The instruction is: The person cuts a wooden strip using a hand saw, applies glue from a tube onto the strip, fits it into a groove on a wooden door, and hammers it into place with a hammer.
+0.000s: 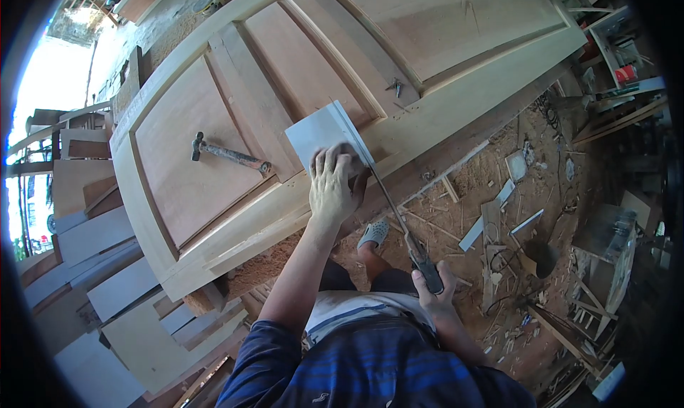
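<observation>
Centre: my left hand [332,178], fingers spread, presses white board [311,131] | lower right: my right hand [439,291] grips saw [415,248] | ideally: steady pressure, straight strokes

Pale whitish board [313,131], flat rectangular piece, resting at angle on wooden door [420,138], near door's front edge. Narrow strip runs down its right side, set off by dark line, can't tell if that's a cut or second piece. Near part hidden under left hand [331,180].

Saw-like tool [412,245], long thin blade, chunky dark handle gripped in right hand [436,292]. Blade seen almost edge-on, so teeth too hard to make out. Slants up from handle, far end right by board's near right corner.
</observation>
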### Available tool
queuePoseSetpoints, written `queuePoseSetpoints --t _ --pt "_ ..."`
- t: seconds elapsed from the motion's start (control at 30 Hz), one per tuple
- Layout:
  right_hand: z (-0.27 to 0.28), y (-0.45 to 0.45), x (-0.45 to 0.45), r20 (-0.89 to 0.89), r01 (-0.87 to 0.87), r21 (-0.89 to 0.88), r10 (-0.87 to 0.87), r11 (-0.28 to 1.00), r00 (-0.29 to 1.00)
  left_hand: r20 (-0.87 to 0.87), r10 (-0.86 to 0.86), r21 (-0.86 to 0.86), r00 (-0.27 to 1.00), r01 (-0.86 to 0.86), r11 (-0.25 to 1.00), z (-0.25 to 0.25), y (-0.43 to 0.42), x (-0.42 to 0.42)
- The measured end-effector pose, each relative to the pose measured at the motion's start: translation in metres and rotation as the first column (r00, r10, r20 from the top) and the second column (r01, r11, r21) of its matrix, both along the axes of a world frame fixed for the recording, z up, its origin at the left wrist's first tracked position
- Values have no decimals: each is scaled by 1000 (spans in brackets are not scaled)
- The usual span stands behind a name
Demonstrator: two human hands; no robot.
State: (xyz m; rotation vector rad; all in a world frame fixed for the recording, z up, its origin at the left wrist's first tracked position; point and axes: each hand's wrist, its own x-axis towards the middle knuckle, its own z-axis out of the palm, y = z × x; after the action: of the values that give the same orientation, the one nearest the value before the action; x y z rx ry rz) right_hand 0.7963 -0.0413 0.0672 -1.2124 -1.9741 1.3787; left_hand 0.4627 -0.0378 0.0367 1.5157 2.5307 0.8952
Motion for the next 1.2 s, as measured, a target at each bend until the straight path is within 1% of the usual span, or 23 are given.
queuePoseSetpoints --t 0.03,0.07,0.13,0.23,0.33,0.37,0.47,0.57,0.67,0.73,0.77,0.83,0.97,1.03,1.07,1.17,1.2 --pt "1 1 0 -2 -25 -10 25 1000 1000 -65 34 -7 997 -35 999 1 4 2" --pt "3 2 -1 -5 -8 -25 8 1000 1000 -131 68 -12 989 -70 997 2 7 3" --pt "9 -1 -6 -15 29 -54 -30 998 999 -123 70 -98 990 -83 992 -5 6 5" --pt "12 6 -21 -174 96 189 -63 977 983 -168 63 -163 984 -91 982 -19 9 1" --pt "-5 3 -7 -161 34 -22 -37 999 986 -200 54 -186 978 -92 978 -20 9 3" --pt "-11 3 -3 -183 -7 -99 -11 995 983 -209 49 -187 977 -89 978 -21 9 2" --pt "7 4 -7 -140 -18 -164 -5 986 990 -225 29 -186 974 -73 980 -24 6 1" --pt "10 3 -15 -196 -2 -109 -20 994 980 -228 6 -175 974 -47 984 -21 2 0" --pt "7 0 -14 -178 -12 -81 -3 997 984 -216 18 -137 976 -48 989 -23 3 -3" --pt "11 -4 -14 -136 -31 -115 15 993 991 -177 45 -102 983 -64 993 -26 2 0" --pt "12 -6 -14 -116 -34 -133 18 991 993 -209 70 -94 975 -91 991 -28 2 1" --pt "5 -10 -14 -130 -35 -94 23 995 991 -277 114 -79 954 -141 987 -30 3 3" --pt "1 -9 -13 -133 -31 -56 23 998 991 -256 111 -117 960 -145 982 -33 4 5" --pt "12 -7 -13 -112 -35 -32 32 999 993 -259 109 -124 960 -145 982 -32 4 7" --pt "16 -8 -13 -102 -35 -23 32 999 994 -264 105 -152 959 -149 977 -32 3 8" --pt "-3 -8 -1 -127 -35 17 37 999 991 -273 88 -228 958 -154 961 -25 6 8" --pt "-1 -8 -1 -132 -32 12 34 999 991 -269 82 -258 960 -154 954 -22 5 10"
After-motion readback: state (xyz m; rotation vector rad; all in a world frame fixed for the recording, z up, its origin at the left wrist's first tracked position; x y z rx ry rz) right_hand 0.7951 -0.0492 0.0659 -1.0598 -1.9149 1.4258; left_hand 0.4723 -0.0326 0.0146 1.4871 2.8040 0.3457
